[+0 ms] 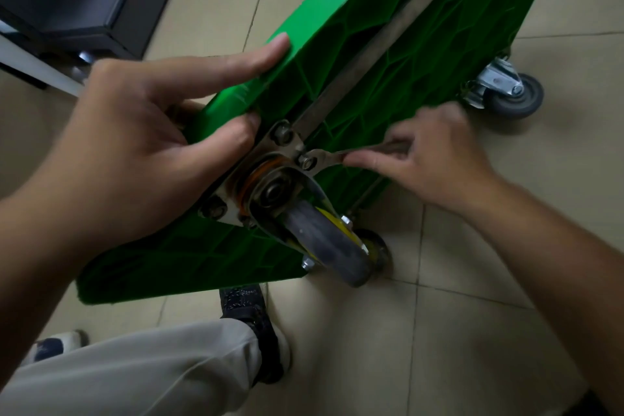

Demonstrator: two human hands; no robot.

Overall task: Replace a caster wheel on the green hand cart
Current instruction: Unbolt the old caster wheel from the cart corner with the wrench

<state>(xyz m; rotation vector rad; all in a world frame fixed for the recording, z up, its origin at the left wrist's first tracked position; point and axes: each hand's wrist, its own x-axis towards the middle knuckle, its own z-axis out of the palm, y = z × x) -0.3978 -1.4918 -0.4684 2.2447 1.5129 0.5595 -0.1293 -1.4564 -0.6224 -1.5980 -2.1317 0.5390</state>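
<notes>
The right hand pinches a wrench (its handle blurred) whose open end sits on a bolt in the plate of the caster wheel. The left hand clamps the edge of the green cart just beside it, near the deck's lower corner.

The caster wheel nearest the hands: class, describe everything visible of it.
The caster wheel has a dark grey tyre on a yellow hub, in a shiny metal fork under a rust-stained plate bolted to the tilted green cart. A wrench, in the right hand's grip, sits on one plate bolt.
</notes>
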